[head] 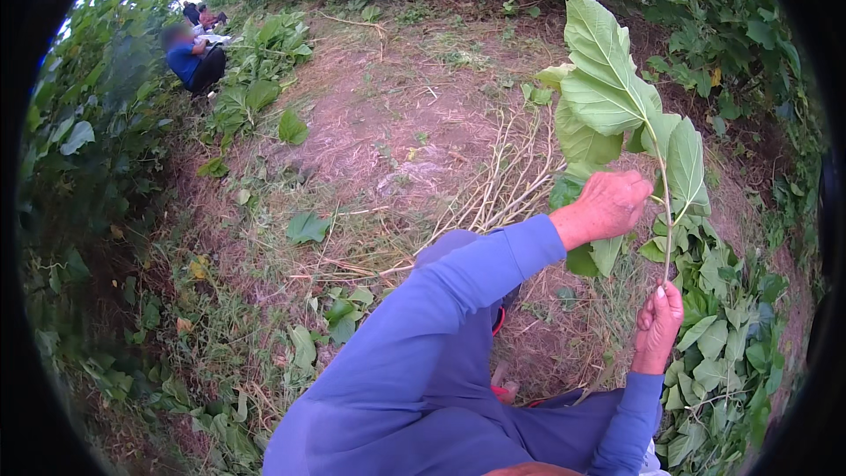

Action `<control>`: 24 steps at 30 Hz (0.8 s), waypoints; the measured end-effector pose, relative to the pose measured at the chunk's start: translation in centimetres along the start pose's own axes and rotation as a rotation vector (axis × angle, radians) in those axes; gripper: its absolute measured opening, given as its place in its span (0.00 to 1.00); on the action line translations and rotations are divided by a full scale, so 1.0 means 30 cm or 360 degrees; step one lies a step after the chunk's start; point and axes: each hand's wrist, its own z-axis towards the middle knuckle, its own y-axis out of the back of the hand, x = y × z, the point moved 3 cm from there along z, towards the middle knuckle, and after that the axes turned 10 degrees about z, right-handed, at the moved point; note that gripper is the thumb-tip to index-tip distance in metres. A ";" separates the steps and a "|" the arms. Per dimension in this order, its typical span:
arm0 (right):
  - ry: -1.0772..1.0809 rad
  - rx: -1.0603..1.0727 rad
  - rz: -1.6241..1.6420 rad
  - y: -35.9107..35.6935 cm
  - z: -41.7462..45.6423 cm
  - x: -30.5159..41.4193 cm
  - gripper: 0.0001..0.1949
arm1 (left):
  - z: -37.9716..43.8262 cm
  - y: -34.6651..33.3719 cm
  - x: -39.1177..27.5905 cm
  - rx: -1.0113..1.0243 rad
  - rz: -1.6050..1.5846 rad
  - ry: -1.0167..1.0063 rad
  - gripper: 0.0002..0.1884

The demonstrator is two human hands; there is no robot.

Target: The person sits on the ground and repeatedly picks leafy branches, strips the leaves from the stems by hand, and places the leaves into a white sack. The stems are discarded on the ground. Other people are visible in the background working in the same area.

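Observation:
A cut leafy branch (665,211) with broad lobed green leaves, like mulberry, stands nearly upright at the right. My right hand (656,325) pinches its bare lower end between thumb and fingers. Higher up, my left hand (607,203) is closed at a leaf stalk just left of the stem, its fingertips partly hidden. Large leaves (605,79) spread above my left hand, pale undersides showing, and others (595,256) hang below it. Beside my right forearm lies a long heap of picked green leaves (714,350).
Bare cut branches (505,188) lie piled on the ground ahead of my knees. Dense bushes (86,139) line the left side and more (720,33) the upper right. A seated person in blue (187,63) is far off beside leafy branches (254,89); others sit beyond.

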 end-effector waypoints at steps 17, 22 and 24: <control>-0.0169 0.0150 -0.0007 -0.003 0.096 -0.111 0.10 | -0.057 0.065 0.084 0.0120 0.0034 0.0139 0.04; -0.0237 0.0176 0.0022 -0.005 0.113 -0.146 0.11 | -0.074 0.080 0.100 0.0108 0.0040 0.0152 0.02; -0.0242 0.0152 0.0008 -0.002 0.119 -0.159 0.11 | -0.077 0.082 0.103 0.0076 0.0050 0.0146 0.02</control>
